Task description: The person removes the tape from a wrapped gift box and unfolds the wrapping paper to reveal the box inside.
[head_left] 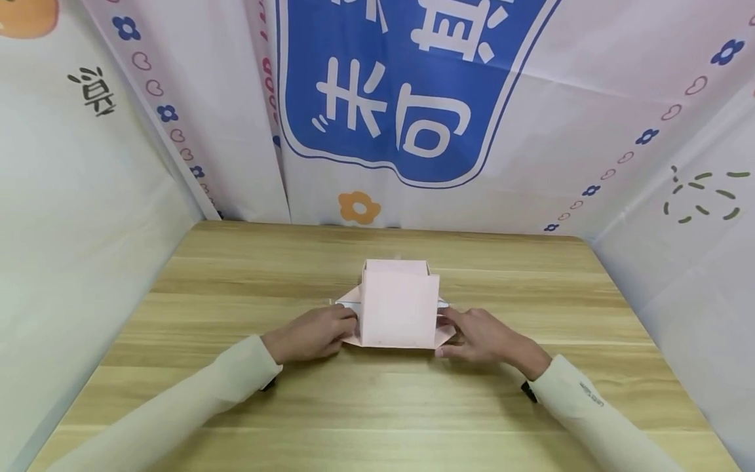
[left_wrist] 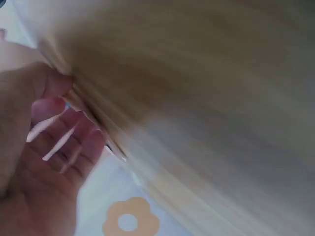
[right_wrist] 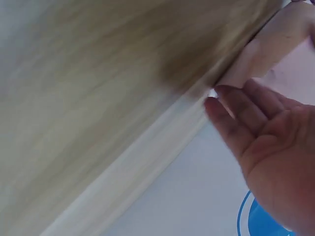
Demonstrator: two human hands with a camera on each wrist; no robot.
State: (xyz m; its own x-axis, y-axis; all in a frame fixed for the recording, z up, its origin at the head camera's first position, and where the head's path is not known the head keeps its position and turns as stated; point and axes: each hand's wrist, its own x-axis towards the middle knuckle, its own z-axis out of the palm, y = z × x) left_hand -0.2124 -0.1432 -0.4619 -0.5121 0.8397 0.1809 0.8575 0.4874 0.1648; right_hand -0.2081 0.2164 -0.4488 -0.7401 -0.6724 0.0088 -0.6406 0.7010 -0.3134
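A pale pink paper box [head_left: 400,308] stands on the wooden table, with low folded flaps sticking out at both sides. My left hand [head_left: 315,333] holds the left flap, its fingers bent over the flap and its thumb close to the table. The left wrist view has that hand [left_wrist: 54,152] with thumb and fingertips along the flap's edge. On the other side my right hand [head_left: 480,334] touches the right flap, thumb near the front corner. In the right wrist view the fingers of this hand [right_wrist: 275,142] are loosely extended, fingertips at the flap. The box's front panel hides its inside.
The wood-grain table [head_left: 377,406] spreads around the box. A white printed cloth [head_left: 531,144] hangs behind the table's far edge, and similar cloth walls [head_left: 88,196] close in the left and right sides.
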